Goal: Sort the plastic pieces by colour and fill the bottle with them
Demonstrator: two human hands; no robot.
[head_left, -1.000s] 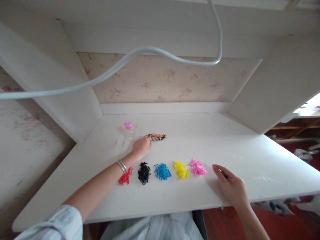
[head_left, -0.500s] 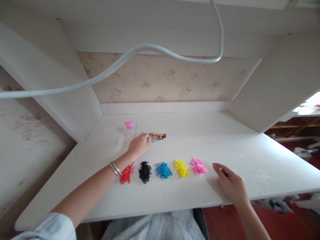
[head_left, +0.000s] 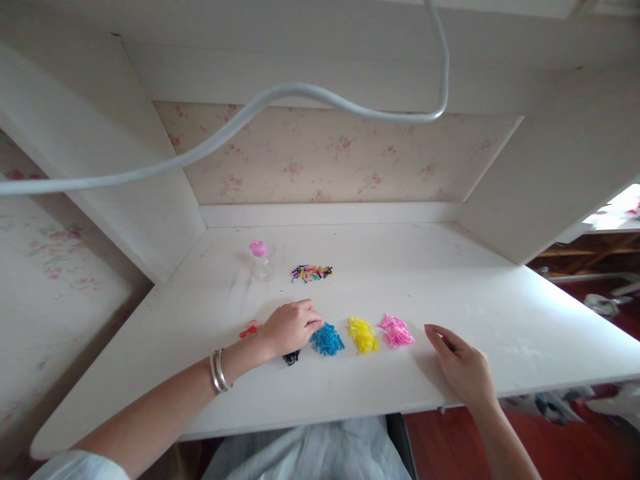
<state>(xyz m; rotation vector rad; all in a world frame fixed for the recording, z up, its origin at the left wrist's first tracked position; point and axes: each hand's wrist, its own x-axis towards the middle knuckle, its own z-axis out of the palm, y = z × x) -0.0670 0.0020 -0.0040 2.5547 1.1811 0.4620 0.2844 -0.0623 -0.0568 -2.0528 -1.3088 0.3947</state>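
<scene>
Poised at the blue pile [head_left: 328,340] with left hand [head_left: 289,328] bunched, can't tell whether pinching anything! Resting right hand [head_left: 464,368] near the pink pile [head_left: 396,333], curled, equally hard to read.

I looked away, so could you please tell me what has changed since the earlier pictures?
The left hand has moved from the mixed pile toward the person and rightward, to the blue pile, now partly hiding the black pile. Whether it holds anything cannot be seen. The right hand, yellow pile and pink pile stayed put.
</scene>
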